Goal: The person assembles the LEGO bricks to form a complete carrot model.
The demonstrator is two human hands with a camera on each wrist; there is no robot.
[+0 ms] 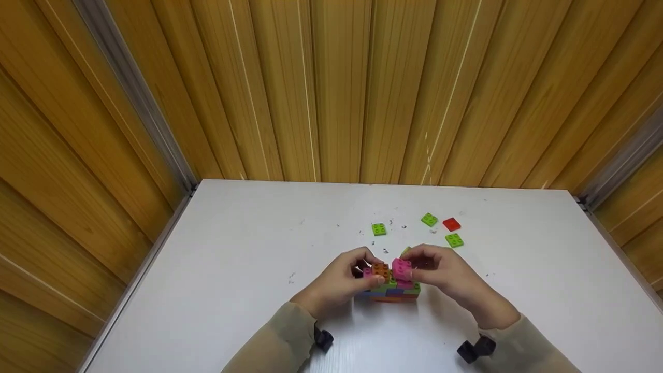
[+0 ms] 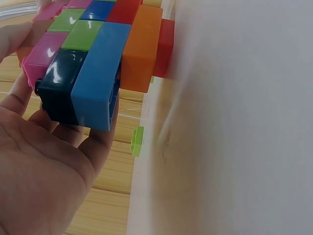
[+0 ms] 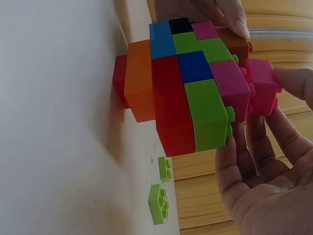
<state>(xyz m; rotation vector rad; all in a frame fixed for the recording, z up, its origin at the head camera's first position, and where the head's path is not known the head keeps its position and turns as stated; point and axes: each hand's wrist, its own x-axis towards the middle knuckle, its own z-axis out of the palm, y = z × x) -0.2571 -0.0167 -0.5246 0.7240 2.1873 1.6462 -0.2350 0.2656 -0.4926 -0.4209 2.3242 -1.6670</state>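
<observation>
On the white table stands a stack of toy building bricks (image 1: 396, 292) in red, orange, blue, green, pink and black. My left hand (image 1: 342, 277) grips its left part, thumb on an orange-brown brick (image 1: 380, 270) at the top and fingers behind. Between thumb and fingers, my right hand (image 1: 448, 269) pinches a pink brick (image 1: 402, 269) just over the stack's upper right. In the right wrist view that pink brick (image 3: 262, 88) lies against the studs of another pink brick (image 3: 229, 90); whether they are joined, I cannot tell.
Behind the stack lie loose green bricks (image 1: 379, 229) (image 1: 429, 219) (image 1: 454, 240) and a red brick (image 1: 451, 224). Another green piece (image 1: 406, 251) is partly hidden by the right hand. A wood-patterned wall (image 1: 342, 93) rises along the table's back edge.
</observation>
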